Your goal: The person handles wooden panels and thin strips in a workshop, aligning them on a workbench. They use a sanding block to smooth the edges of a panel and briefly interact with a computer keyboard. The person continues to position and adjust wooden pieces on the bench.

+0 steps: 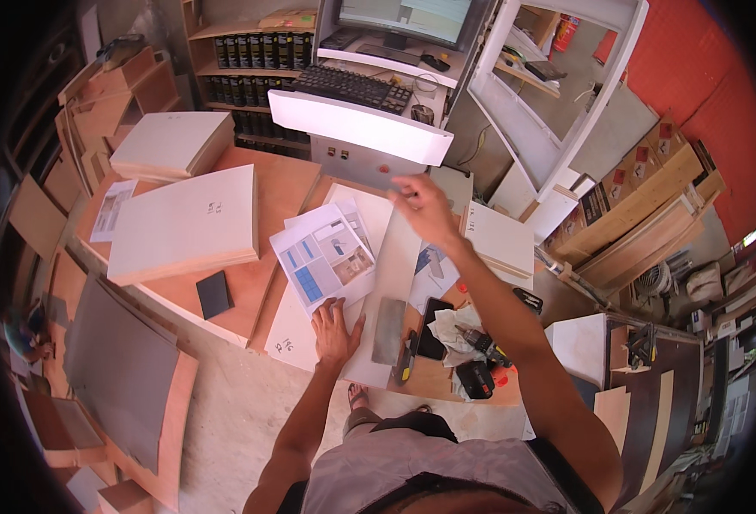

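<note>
grey shirt (412, 469), white sheet (322, 262) (blue-blocked)

Printed sheet (325, 259) part-hidden beneath left hand (337, 336)

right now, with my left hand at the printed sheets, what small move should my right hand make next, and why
Probably lower the right hand to the printed sheets and square their upper corners: the sheets lie askew over one another, the left hand is at their lower edge, and the right seems free.
</note>
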`<move>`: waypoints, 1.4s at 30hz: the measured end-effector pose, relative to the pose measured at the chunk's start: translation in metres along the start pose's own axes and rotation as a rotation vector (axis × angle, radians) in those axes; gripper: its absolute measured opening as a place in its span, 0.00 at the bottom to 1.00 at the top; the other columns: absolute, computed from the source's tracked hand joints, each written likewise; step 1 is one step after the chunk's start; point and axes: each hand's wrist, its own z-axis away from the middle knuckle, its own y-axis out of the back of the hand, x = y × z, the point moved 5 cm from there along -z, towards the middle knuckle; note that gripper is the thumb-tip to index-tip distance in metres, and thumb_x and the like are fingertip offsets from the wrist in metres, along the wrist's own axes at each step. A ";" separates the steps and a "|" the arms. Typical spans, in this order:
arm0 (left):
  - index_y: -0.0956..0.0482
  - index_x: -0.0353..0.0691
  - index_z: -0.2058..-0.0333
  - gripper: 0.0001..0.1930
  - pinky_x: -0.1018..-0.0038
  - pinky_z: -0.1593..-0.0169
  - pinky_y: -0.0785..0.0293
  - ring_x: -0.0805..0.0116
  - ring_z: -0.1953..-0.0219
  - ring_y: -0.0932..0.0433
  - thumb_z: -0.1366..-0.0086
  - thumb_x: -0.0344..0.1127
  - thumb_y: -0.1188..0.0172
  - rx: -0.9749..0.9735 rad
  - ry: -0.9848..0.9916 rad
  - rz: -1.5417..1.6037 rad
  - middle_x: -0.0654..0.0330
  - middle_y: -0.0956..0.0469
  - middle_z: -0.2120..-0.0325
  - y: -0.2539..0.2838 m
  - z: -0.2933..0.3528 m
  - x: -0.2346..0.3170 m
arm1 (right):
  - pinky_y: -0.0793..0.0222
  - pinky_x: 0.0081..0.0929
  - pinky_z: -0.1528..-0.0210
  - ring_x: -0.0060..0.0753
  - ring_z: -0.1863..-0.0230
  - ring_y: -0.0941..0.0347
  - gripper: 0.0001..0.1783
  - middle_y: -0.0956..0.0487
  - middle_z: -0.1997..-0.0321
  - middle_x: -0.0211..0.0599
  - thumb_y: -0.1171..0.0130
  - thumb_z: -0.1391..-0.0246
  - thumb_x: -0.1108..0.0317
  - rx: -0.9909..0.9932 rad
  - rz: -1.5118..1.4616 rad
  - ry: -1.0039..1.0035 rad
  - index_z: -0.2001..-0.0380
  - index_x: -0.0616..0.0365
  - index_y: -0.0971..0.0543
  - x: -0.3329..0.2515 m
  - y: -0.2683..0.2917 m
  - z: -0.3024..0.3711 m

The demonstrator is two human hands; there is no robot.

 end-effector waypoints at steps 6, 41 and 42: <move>0.32 0.38 0.41 0.31 0.48 0.38 0.40 0.44 0.40 0.38 0.38 0.48 0.34 0.045 -0.022 0.015 0.48 0.34 0.43 -0.002 -0.001 -0.001 | 0.23 0.34 0.52 0.36 0.52 0.21 0.18 0.20 0.51 0.40 0.33 0.41 0.63 -0.106 0.081 -0.148 0.49 0.56 0.19 0.029 -0.007 0.060; 0.29 0.41 0.45 0.26 0.51 0.41 0.38 0.46 0.46 0.32 0.38 0.45 0.35 -0.018 0.051 0.070 0.52 0.28 0.49 0.007 -0.007 -0.006 | 0.36 0.47 0.31 0.58 0.27 0.41 0.33 0.39 0.27 0.60 0.44 0.46 0.56 -0.016 0.744 -0.625 0.35 0.47 0.28 0.191 0.014 -0.245; 0.29 0.41 0.45 0.26 0.51 0.41 0.38 0.46 0.46 0.32 0.38 0.44 0.35 -0.012 0.049 0.076 0.51 0.28 0.49 0.007 -0.008 -0.007 | 0.36 0.48 0.31 0.60 0.28 0.40 0.33 0.39 0.27 0.60 0.44 0.45 0.55 0.003 0.736 -0.613 0.35 0.48 0.27 0.189 0.011 -0.244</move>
